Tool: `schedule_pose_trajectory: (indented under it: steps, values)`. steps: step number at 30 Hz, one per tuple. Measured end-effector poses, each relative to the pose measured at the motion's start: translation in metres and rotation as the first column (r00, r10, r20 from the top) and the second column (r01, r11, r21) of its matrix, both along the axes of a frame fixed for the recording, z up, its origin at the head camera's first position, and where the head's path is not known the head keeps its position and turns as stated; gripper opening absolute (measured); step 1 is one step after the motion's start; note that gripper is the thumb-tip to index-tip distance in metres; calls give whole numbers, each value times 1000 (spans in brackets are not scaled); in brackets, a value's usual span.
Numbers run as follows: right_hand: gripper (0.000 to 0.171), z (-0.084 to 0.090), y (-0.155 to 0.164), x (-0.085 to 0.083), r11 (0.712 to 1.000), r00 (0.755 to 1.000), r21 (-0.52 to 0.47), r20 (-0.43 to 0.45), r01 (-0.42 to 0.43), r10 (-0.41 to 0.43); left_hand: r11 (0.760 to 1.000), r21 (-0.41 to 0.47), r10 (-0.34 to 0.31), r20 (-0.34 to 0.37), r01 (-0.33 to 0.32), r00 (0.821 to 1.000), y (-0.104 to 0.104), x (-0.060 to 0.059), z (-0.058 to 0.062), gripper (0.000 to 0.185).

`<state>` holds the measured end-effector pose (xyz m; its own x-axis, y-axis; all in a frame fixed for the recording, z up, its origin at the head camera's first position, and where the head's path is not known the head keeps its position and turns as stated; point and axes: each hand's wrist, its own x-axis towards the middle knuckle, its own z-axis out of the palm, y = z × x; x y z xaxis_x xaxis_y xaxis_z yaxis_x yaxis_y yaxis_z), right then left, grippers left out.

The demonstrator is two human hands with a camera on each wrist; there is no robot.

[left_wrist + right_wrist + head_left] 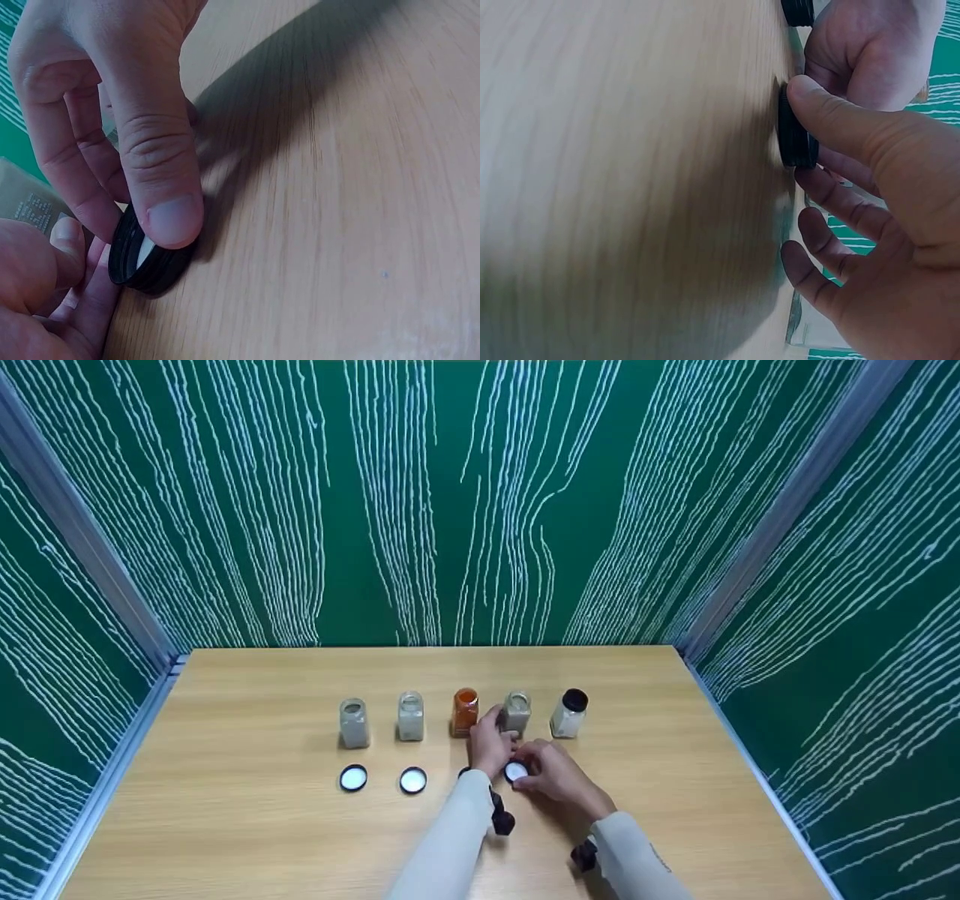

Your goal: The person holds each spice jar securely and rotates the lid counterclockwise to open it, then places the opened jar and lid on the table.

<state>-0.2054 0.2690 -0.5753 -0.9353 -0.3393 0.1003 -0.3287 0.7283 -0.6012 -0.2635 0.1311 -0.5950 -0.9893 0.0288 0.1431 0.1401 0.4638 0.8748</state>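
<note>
In the head view a row of glass spice jars stands on the table. My left hand (491,746) is at the open jar of grey-brown powder (517,712), with fingers along its left side and front, gripping it low down. Just in front of that jar, my right hand (559,774) pinches a black lid (515,771) by its rim between thumb and forefinger, white inside facing up. The left wrist view shows the right thumb over this lid (154,262), close over the wood. Its remaining fingers spread loosely in the right wrist view.
Left of the hands stand an open jar of orange powder (465,712) and two open pale jars (410,716), (354,724). A black-capped jar (568,712) stands to the right. Two upturned lids (353,778), (412,780) lie in front; another lid (463,772) is mostly hidden by the left wrist.
</note>
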Motion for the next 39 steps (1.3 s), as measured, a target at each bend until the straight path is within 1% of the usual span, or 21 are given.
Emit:
schedule_pose_trajectory:
  steps: [3,6,10,18,21,24,27,33,39]
  values:
    - [34,-1,0,0,1000,999,11,-35,-6,7,1000,-10,5,-50,-5,999,0,0,0,46]
    - [34,-1,1,0,1000,999,8,-31,-8,8,1000,-14,16,-60,-16,998,1,0,-1,46]
    - [34,-1,2,2,1000,1000,4,-4,-1,1,1000,-15,16,-39,-17,999,2,1,-1,47]
    - [36,0,6,5,1000,1000,-15,17,-2,2,1000,-27,4,35,-3,999,3,4,4,51]
    - [32,1,7,5,1000,1000,-31,6,-5,6,1000,-27,-2,59,3,998,3,3,4,51]
    - [27,2,9,4,999,1000,-47,-16,-10,9,999,-40,3,66,-1,998,3,3,4,51]
    - [23,5,11,4,998,999,-60,-41,-8,6,999,-47,4,61,-1,998,3,3,7,50]
    - [19,12,14,6,996,996,-74,-79,39,-45,999,-48,-11,68,15,998,2,8,12,51]
    - [19,18,18,9,990,990,-86,-82,111,-118,999,-29,26,80,-23,996,3,13,15,55]
